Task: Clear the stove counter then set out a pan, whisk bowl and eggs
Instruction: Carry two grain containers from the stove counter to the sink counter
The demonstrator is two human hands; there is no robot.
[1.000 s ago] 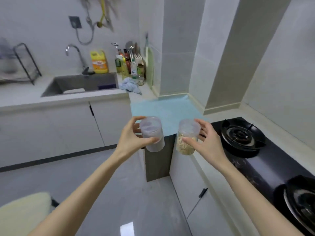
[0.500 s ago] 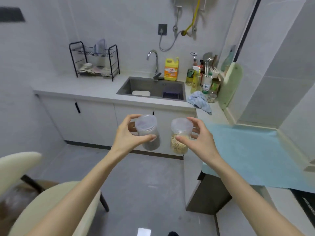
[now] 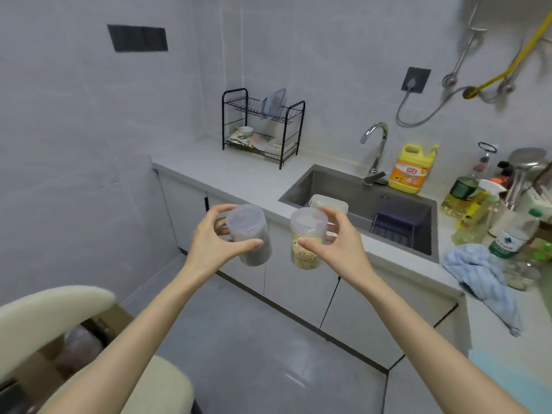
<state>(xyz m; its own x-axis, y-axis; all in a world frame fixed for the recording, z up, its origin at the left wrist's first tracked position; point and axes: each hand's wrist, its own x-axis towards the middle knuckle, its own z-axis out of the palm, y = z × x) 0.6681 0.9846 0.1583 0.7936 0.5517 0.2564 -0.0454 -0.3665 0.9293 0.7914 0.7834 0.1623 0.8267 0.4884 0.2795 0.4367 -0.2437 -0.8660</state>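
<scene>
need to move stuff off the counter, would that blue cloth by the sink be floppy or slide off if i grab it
Probably floppy: the blue cloth lies crumpled, one end drooping over the counter edge. Likely light, since it looks thin. A nudge might drag it off, as part already overhangs.

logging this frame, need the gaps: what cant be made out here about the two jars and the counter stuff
All in the head view:
- Dark-filled jar: contents unidentifiable through the frosted plastic; left hand covers its near side.
- Pale-filled jar: flaky contents too small to name; right hand hides its right side.
- Bottles by the sink: blurred, cut off by the right edge.
- Dish rack contents: too small.
</scene>
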